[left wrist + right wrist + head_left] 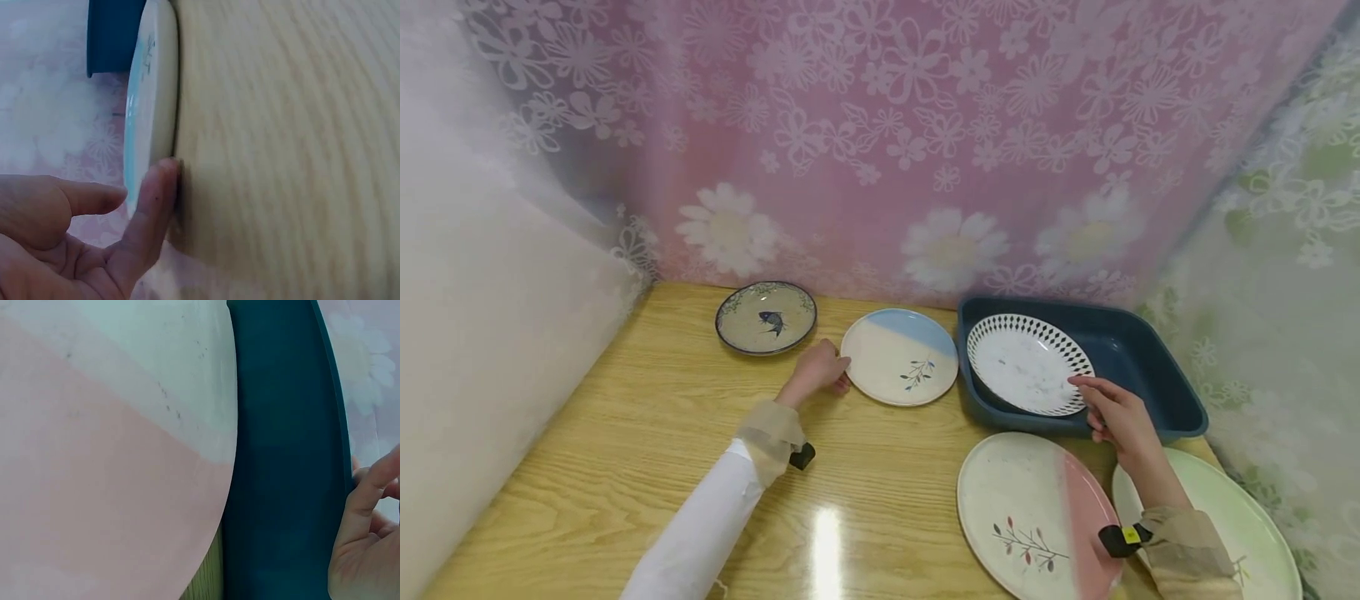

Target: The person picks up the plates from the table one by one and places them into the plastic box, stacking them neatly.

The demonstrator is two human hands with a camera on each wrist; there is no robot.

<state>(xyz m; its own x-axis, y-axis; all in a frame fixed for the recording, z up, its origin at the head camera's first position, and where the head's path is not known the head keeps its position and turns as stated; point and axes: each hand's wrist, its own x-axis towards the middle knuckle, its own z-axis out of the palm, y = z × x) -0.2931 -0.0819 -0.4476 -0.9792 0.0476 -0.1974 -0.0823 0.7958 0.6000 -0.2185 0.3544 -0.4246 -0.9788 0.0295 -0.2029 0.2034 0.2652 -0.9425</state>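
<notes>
My left hand [822, 367] pinches the left rim of a small blue-and-cream plate [895, 367] with a leafy sprig, thumb at the upper edge and fingers at its underside in the left wrist view. The plate stays low over the table beside a dark blue basin [1142, 358]. Inside the basin lies a white plate [1030, 367] with a black diamond rim. Over that plate's right rim my right hand [1116, 412] reaches with its index finger extended and its other fingers loosely bent. Whether the fingertip touches the rim cannot be made out.
A fish-patterned dish [766, 318] sits at the back left. In front of the basin lie a large pink-and-cream plate [1030, 492] and a green plate [1217, 500], partly under my right forearm. Floral curtains [850, 125] stand behind the wooden table [625, 467].
</notes>
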